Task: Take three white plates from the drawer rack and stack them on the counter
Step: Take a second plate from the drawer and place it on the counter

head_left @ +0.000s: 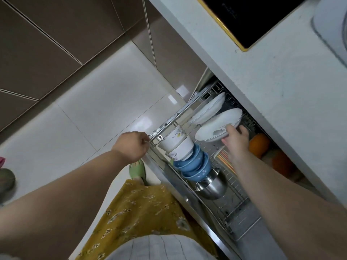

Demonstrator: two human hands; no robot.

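The wire drawer rack [231, 192] stands pulled out from under the white counter [277, 76]. Two white plates rest tilted at its far end. My right hand [234, 141] is shut on the rim of the nearer plate [216, 126], with the thumb on its face. The farther plate [208, 108] leans behind it, untouched. My left hand [131, 146] is shut on the front corner of the drawer's metal rail [169, 122].
White patterned bowls [177, 143], blue bowls [195, 166] and a steel bowl [212, 186] lie stacked on their sides in the rack. Orange round objects [259, 145] sit deeper in the drawer. A black cooktop [249, 17] and a white appliance [332, 25] are on the counter.
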